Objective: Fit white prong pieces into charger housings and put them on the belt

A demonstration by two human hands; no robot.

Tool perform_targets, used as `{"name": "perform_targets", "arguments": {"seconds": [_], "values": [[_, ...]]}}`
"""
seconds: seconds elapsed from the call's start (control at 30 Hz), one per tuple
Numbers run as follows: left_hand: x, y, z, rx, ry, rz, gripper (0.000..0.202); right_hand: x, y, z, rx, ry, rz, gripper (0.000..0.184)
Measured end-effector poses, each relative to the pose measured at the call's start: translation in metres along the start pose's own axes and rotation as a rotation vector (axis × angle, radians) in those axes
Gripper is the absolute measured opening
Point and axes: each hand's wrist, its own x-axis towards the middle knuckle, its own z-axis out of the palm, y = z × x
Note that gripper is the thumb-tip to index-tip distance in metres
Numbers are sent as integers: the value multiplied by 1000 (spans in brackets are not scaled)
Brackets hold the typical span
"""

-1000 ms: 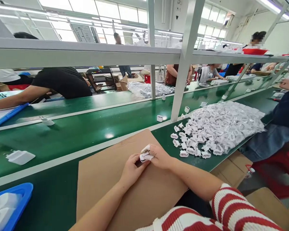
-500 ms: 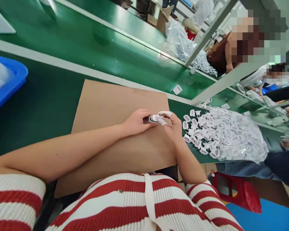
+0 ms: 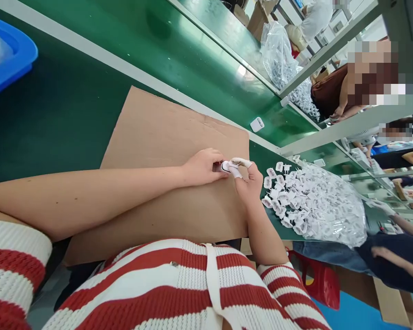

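Observation:
Over a sheet of brown cardboard point(image 3: 179, 137), both hands meet at a small white plastic charger housing point(image 3: 224, 167). My left hand point(image 3: 201, 167) is closed round the housing, with fingers and thumb covering much of it. My right hand point(image 3: 249, 183), wearing white finger covers, pinches a small white plug piece point(image 3: 232, 167) against the housing's end. Fingers hide part of that piece, so I cannot tell whether it sits inside the housing. To the right of my right hand lie many loose white plug pieces point(image 3: 282, 197), some with prongs showing.
A clear plastic bag point(image 3: 337, 206) of white pieces lies on the right. One white charger point(image 3: 257, 124) rests on the green belt point(image 3: 206, 68) beyond a pale rail. A blue bin point(image 3: 24, 52) stands at left. Co-workers sit at the right, near a red stool point(image 3: 325, 282).
My view has turned, tilting the bench. The housing's open end, showing something green inside before, is now mostly covered by the white piece in my right hand. Both hands keep their grip.

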Motion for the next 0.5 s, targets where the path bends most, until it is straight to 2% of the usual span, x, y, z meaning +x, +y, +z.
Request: {"name": "perform_targets", "arguments": {"seconds": [0.17, 0.27, 0.5], "values": [[0, 0, 0, 15, -9, 0, 27, -1, 0, 1, 51, 70, 46, 20], [0, 1, 0, 28, -15, -5, 24, -1, -1, 1, 48, 57, 38, 20], [0, 1, 0, 11, -3, -9, 26, 1, -2, -4, -160, 10, -116, 15]]}}
